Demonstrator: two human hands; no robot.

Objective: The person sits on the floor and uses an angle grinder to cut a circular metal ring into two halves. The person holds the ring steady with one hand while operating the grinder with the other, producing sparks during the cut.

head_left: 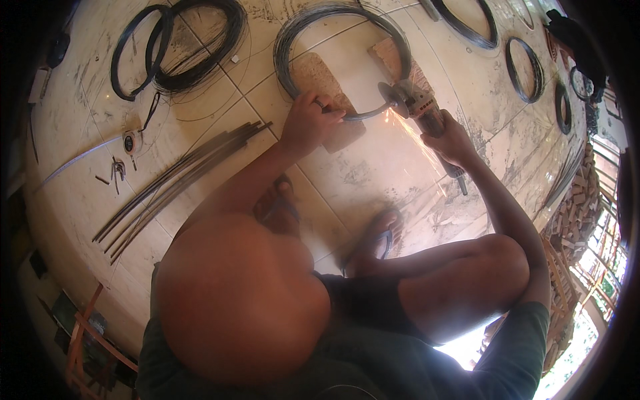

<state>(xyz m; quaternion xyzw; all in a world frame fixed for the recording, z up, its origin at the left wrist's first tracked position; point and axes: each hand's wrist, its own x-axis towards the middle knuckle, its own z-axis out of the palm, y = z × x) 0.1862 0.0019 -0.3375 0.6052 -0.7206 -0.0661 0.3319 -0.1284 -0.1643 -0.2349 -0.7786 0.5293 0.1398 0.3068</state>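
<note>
A wide coil of dark wire (283,57) lies across two brownish blocks (317,73) on the floor. My left hand (312,123) is closed round the coil's near left part, with a dark ring on one finger. My right hand (453,139) grips the body of an angle grinder (423,107) at the coil's near right side. Its disc (387,94) meets the wire there, and bright sparks (419,139) stream down toward my right foot. The grinder's cord end points toward me, below my right hand.
Cut dark rods (180,170) lie left of me, beside a tape measure (131,142) with its blade drawn out and a bunch of keys (119,169). More wire coils lie far left (233,33) and right (525,70). Wood pieces (577,203) are piled at the right. My sandalled feet (383,237) are close by.
</note>
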